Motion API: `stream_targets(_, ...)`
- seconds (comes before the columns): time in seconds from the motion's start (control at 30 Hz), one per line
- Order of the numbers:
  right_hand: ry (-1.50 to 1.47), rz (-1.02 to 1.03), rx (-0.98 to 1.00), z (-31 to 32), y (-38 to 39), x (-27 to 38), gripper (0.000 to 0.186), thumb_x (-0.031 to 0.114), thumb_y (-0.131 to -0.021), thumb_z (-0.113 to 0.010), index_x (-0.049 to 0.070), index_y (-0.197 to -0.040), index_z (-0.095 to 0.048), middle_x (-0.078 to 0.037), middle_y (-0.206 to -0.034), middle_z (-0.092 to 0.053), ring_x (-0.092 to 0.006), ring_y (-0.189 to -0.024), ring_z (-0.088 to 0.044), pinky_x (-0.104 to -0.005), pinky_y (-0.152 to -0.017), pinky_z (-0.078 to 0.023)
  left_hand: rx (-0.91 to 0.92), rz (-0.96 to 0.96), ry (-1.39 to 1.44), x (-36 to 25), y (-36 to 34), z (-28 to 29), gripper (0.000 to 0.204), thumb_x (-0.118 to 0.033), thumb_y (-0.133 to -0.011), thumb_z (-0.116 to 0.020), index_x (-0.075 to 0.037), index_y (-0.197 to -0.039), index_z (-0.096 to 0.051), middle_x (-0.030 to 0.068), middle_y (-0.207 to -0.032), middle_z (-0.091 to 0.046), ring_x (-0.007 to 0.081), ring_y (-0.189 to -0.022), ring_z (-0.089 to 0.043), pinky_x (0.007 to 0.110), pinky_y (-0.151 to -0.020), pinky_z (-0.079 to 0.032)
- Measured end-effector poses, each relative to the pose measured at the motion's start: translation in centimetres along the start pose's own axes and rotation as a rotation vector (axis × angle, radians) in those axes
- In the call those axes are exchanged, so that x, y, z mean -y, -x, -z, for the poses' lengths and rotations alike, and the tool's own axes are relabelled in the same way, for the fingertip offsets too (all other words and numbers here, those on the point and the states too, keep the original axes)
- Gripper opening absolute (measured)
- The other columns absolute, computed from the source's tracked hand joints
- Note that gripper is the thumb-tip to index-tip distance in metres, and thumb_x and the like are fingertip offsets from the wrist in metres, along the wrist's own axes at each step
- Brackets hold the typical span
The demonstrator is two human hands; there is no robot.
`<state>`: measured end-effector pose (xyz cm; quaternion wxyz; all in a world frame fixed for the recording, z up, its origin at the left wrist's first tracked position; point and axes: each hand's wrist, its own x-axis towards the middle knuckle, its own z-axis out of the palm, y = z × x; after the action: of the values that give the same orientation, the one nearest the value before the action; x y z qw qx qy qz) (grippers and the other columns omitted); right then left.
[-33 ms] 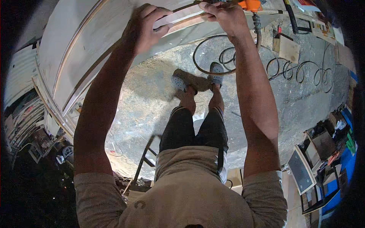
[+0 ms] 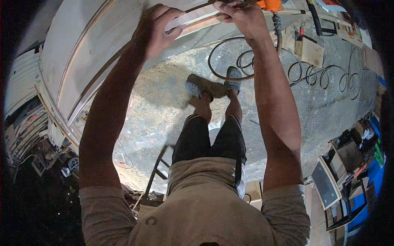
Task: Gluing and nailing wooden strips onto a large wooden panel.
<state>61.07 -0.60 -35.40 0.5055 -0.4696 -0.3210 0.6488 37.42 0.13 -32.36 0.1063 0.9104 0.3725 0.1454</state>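
A pale flat strip (image 2: 195, 15), seemingly wood, spans the gap between my two hands at the top of the view. My left hand (image 2: 154, 33) is closed round its left end, fingers above and thumb below. At the other end, the thumb and fingers of my right hand (image 2: 245, 20) pinch the strip. Under and beside it runs the edge of a large light panel (image 2: 111, 53). Just beyond my right hand lies an orange tool (image 2: 271, 5) joined to a hose; its far part is cut off by the frame.
A dark hose (image 2: 211, 61) coils over the dusty floor (image 2: 164, 119) near my feet. Long thin trim (image 2: 80, 45) curves along the panel at left. A square board (image 2: 312, 52) lies at right. Frames and a dark-faced panel (image 2: 326, 182) crowd the lower right.
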Motion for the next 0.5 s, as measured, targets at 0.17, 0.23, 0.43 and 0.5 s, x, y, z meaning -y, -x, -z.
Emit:
stream_targets(0.17, -0.052, 0.095, 0.012, 1.9, -1.9, -2.6, 0.023, 0.001, -0.081, -0.065, 0.003, -0.066, -0.047, -0.001, -0.064, -0.049, -0.0107, -0.055, -0.040, -0.0297, -0.049, -0.034, -0.011, -0.040, -0.075, 0.5, -0.9, -1.2, 0.038, -0.020, -0.072, -0.075, -0.008, -0.105, -0.061, 0.0095, -0.097, -0.060, 0.0253, -0.091, -0.059, 0.032, -0.078, -0.049)
stream_targets(0.23, -0.175, 0.165, 0.109, 2.5, -2.4, -4.3, 0.027, 0.000, -0.081, -0.064, 0.005, -0.065, -0.044, -0.001, -0.064, -0.047, -0.0113, -0.055, -0.038, -0.0304, -0.049, -0.033, 0.015, 0.051, -0.055, 0.3, -0.7, -1.3, 0.038, -0.022, -0.074, -0.075, -0.008, -0.106, -0.061, 0.0100, -0.098, -0.061, 0.0250, -0.092, -0.060, 0.033, -0.078, -0.049)
stream_targets(0.43, -0.959, -0.099, 0.287, 3.2, -1.4, -5.2, 0.026, 0.000, -0.082, -0.055, 0.007, -0.062, -0.040, -0.004, -0.072, -0.046, -0.0136, -0.062, -0.035, -0.0311, -0.057, -0.032, 0.003, 0.074, -0.043, 0.3, -0.5, -1.7, 0.038, -0.022, -0.073, -0.075, -0.009, -0.105, -0.061, 0.0103, -0.099, -0.061, 0.0249, -0.090, -0.062, 0.033, -0.073, -0.051)
stream_targets(0.5, 0.130, 0.113, -0.145, 1.1, 0.0, -3.5, 0.028, 0.028, -0.077, -0.073, 0.000, -0.081, -0.068, -0.008, -0.077, -0.066, -0.0130, -0.071, -0.063, -0.0252, -0.069, -0.053, 0.012, 0.075, -0.044, 0.6, -0.3, -1.1, 0.038, -0.022, -0.073, -0.076, -0.009, -0.105, -0.060, 0.0104, -0.099, -0.061, 0.0248, -0.089, -0.062, 0.032, -0.073, -0.051)
